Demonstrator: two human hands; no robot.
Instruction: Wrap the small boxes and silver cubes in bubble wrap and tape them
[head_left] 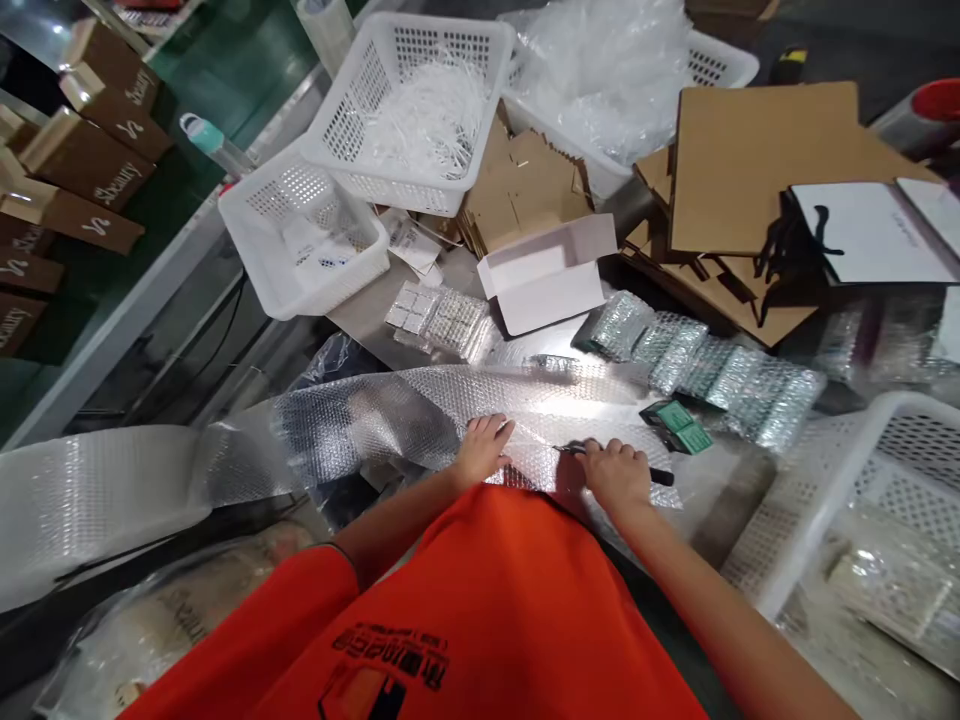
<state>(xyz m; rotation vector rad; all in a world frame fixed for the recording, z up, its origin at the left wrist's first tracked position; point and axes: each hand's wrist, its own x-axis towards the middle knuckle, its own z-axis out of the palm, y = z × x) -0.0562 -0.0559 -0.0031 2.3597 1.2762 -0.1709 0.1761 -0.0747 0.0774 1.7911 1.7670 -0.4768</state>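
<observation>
A long strip of bubble wrap (420, 400) runs across the worktable in front of me, coming off a roll (105, 500) at the left. My left hand (484, 450) lies on the strip with its fingers stretched out, holding nothing. In my right hand (616, 472) is a black-handled knife (661, 477), its thin tip pointing left over the wrap. Whether the tip touches the film I cannot tell. Just beyond that hand are small green boxes (684, 428), and behind them a row of bubble-wrapped packs (724, 375).
White plastic baskets (330, 145) stand at the back, one with shredded paper filler (435, 115). An open white box (551, 290) and flat cardboard (757, 170) lie beyond the wrap. Another basket (795, 560) is at right. Brown cartons (90, 160) sit on a green conveyor (232, 60).
</observation>
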